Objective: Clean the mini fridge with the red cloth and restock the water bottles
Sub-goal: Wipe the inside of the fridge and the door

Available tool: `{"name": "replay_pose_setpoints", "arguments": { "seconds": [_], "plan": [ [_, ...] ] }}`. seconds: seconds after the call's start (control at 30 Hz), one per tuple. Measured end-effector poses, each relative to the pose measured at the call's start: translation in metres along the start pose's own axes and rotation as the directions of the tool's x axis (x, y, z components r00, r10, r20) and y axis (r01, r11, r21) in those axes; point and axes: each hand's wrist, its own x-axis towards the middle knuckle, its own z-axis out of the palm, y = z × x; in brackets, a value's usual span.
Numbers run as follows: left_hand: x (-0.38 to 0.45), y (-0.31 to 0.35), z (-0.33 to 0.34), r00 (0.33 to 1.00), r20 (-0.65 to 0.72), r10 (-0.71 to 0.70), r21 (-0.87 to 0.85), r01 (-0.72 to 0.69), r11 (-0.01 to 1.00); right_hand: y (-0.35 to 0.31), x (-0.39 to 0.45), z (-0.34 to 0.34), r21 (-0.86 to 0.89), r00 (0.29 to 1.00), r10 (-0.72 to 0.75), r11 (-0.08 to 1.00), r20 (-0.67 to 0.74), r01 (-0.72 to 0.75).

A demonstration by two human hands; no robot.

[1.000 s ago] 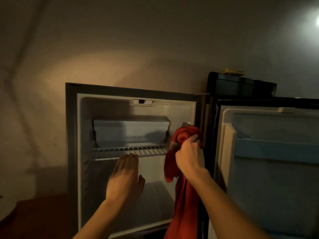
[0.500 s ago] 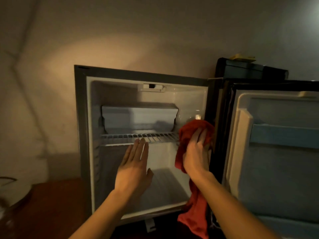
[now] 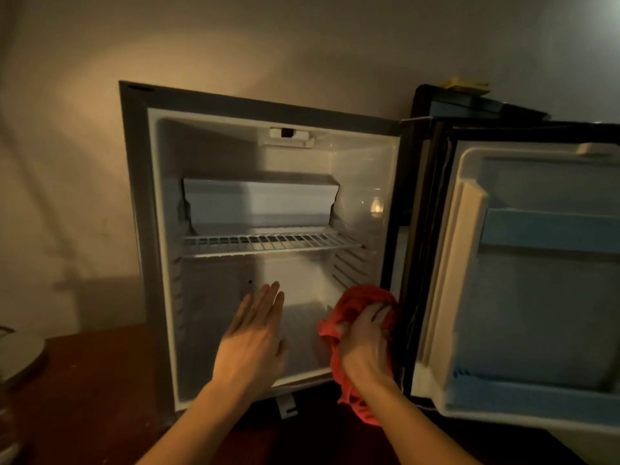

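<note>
Bunched red cloth (image 3: 360, 302) at five o'clock inside mini fridge (image 3: 268, 105), gripped by right hand (image 3: 365, 340) with curled fingers (image 3: 377, 312); left hand (image 3: 253, 340) flat, fingers straight and together.

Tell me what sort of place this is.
Probably a hotel or guest room: a small white-lined mini fridge stands open and unstocked on a dark reddish wooden counter, against a plain beige wall, under dim warm light.

The mini fridge (image 3: 161, 229) is showing smooth, slightly glossy white plastic walls; inside it, a white coated wire shelf (image 3: 271, 244) is spanning. The red cloth (image 3: 360, 302), soft and matt, is bunching at its lower right wall.
</note>
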Motion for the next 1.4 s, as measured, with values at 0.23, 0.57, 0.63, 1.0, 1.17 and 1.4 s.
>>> {"name": "replay_pose_setpoints", "arguments": {
  "seconds": [0.23, 0.57, 0.63, 1.0, 1.17, 1.4],
  "plan": [
    [-0.010, -0.012, 0.014, 1.000, -0.010, -0.012, -0.024, 0.011, 1.000, 0.001, 0.014, -0.012, 0.000, 0.972, -0.123, 0.992, -0.198, 0.125],
    [-0.047, -0.022, 0.028, 0.985, 0.128, -0.114, -0.111, 0.128, 0.985, 0.012, -0.024, 0.033, 0.077, 0.996, 0.058, 0.995, 0.063, -0.063],
    [-0.054, -0.022, 0.027, 0.983, 0.130, -0.130, -0.122, 0.146, 0.982, 0.012, -0.021, 0.036, 0.153, 0.986, 0.095, 0.981, 0.138, -0.116],
    [-0.064, -0.025, 0.017, 0.983, 0.115, -0.146, -0.060, 0.154, 0.986, 0.019, -0.056, 0.045, 0.148, 0.987, -0.156, 0.978, 0.039, 0.149],
    [-0.063, -0.021, 0.018, 0.983, 0.111, -0.146, -0.088, 0.156, 0.984, 0.030, -0.015, 0.023, 0.500, 0.994, -0.101, 0.860, -0.029, 0.102],
    [-0.065, -0.025, 0.017, 0.978, 0.144, -0.151, -0.074, 0.162, 0.984, 0.027, -0.022, 0.017, 0.170, 0.970, 0.054, 0.981, 0.238, -0.096]
  ]
}}
